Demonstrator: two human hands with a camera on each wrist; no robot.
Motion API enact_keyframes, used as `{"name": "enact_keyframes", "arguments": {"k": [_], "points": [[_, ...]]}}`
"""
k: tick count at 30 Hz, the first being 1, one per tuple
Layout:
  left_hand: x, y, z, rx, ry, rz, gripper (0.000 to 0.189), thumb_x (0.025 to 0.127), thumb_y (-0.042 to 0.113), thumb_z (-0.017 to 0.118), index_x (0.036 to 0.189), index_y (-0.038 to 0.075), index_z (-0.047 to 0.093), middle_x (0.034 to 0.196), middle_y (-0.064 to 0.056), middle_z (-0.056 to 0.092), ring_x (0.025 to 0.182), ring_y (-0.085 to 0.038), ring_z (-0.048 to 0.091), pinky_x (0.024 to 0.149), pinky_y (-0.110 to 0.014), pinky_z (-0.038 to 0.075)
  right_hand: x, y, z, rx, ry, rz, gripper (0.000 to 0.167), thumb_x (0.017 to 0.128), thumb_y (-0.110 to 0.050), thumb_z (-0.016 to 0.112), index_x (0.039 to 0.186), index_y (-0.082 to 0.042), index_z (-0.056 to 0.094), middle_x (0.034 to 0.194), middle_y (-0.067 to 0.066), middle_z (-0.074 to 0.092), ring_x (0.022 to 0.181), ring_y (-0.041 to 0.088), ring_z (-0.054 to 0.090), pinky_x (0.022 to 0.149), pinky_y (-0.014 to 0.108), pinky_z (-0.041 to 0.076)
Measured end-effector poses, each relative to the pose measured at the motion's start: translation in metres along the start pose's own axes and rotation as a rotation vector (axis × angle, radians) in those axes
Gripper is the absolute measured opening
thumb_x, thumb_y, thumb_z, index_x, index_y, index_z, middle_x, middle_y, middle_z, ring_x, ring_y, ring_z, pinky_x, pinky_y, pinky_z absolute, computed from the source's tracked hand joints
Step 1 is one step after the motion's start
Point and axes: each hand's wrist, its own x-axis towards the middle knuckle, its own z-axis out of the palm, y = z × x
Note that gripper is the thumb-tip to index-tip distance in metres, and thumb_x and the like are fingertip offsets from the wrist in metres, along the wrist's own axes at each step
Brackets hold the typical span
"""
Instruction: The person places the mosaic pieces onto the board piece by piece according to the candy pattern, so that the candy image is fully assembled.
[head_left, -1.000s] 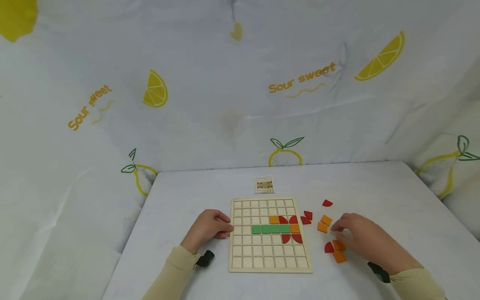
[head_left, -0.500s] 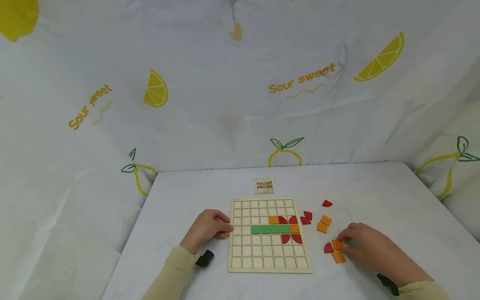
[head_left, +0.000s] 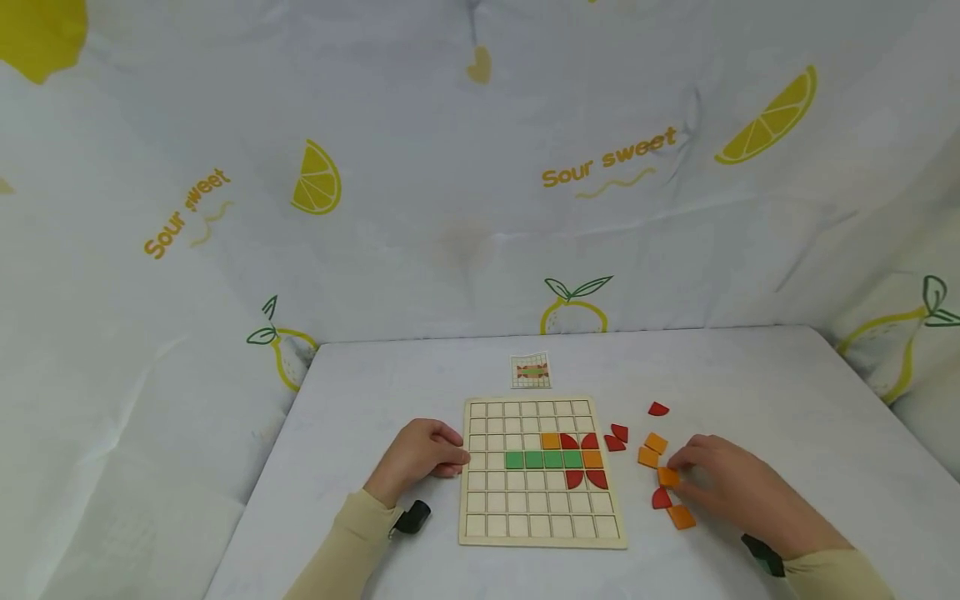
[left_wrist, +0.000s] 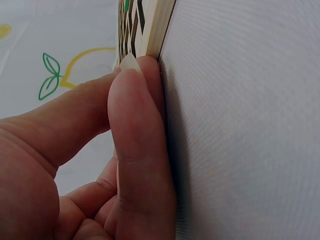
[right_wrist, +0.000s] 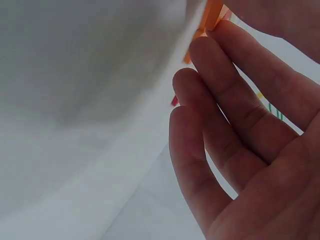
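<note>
A pale wooden grid board (head_left: pixel 498 504) lies on the table with green squares (head_left: pixel 533 460), orange squares and red quarter-circle tiles set in its right part. My left hand (head_left: pixel 420 454) holds the board's left edge at the fingertips. In the left wrist view, thumb (left_wrist: pixel 137 130) and index finger meet at the board's side (left_wrist: pixel 159 25). Right of the board, my right hand (head_left: pixel 723 479) pinches an orange square tile (head_left: pixel 668 477) between thumb and index finger. In the right wrist view orange (right_wrist: pixel 214 15) shows at the index fingertip, while the other fingers curve loosely.
Loose orange squares (head_left: pixel 648 457) and red quarter-circles (head_left: pixel 615 443) lie between board and right hand. Below the held tile are a red piece (head_left: pixel 661 498) and an orange square (head_left: pixel 682 517). A small printed pattern card (head_left: pixel 531 371) lies behind the board.
My right hand has moved down to the lower orange tiles, taken one, and shifted it slightly up and left, away from the red piece. The left hand stays at the board.
</note>
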Motion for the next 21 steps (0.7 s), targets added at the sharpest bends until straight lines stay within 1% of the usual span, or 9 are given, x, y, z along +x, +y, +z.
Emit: {"name": "enact_keyframes", "arguments": {"k": [4, 9, 13, 17, 21], "points": [[0.0, -0.001, 0.0, 0.003, 0.0, 0.003, 0.03, 0.087, 0.012, 0.09, 0.108, 0.002, 0.072, 0.085, -0.005, 0.079, 0.07, -0.01, 0.074, 0.068, -0.025, 0.064, 0.006, -0.018, -0.004, 0.031, 0.009, -0.006, 0.021, 0.086, -0.027, 0.092, 0.1, -0.019, 0.08, 0.099, -0.006, 0.07, 0.098, 0.019, 0.064, 0.091, 0.049, 0.064], [0.001, -0.002, 0.0, 0.004, -0.004, -0.002, 0.029, 0.087, 0.013, 0.09, 0.108, 0.003, 0.073, 0.087, -0.005, 0.079, 0.072, -0.011, 0.075, 0.068, -0.026, 0.064, 0.016, -0.047, -0.005, 0.047, -0.009, -0.019, 0.02, 0.088, -0.029, 0.091, 0.102, -0.022, 0.079, 0.108, -0.003, 0.071, 0.1, 0.019, 0.062, 0.091, 0.047, 0.064], [0.001, -0.002, 0.0, 0.008, -0.005, -0.012, 0.029, 0.087, 0.014, 0.091, 0.108, 0.004, 0.073, 0.087, -0.005, 0.079, 0.072, -0.011, 0.075, 0.068, -0.026, 0.064, 0.024, -0.069, -0.003, 0.049, -0.002, -0.087, 0.016, 0.089, -0.026, 0.089, 0.101, -0.024, 0.078, 0.106, -0.007, 0.07, 0.1, 0.015, 0.063, 0.09, 0.042, 0.063], [0.001, -0.002, 0.0, 0.005, -0.006, -0.007, 0.029, 0.087, 0.014, 0.09, 0.107, 0.004, 0.073, 0.087, -0.005, 0.08, 0.072, -0.011, 0.075, 0.068, -0.026, 0.064, 0.03, -0.085, 0.002, 0.043, 0.027, -0.176, 0.016, 0.087, -0.027, 0.091, 0.097, -0.026, 0.079, 0.1, -0.013, 0.068, 0.102, 0.012, 0.063, 0.091, 0.038, 0.062], [0.001, -0.003, -0.001, -0.01, -0.007, 0.0, 0.028, 0.087, 0.013, 0.09, 0.107, 0.004, 0.073, 0.087, -0.006, 0.08, 0.071, -0.012, 0.075, 0.068, -0.026, 0.064, 0.035, -0.097, 0.007, 0.036, 0.045, -0.223, 0.018, 0.086, -0.028, 0.093, 0.097, -0.026, 0.079, 0.099, -0.015, 0.067, 0.099, 0.01, 0.062, 0.088, 0.034, 0.062]]}}
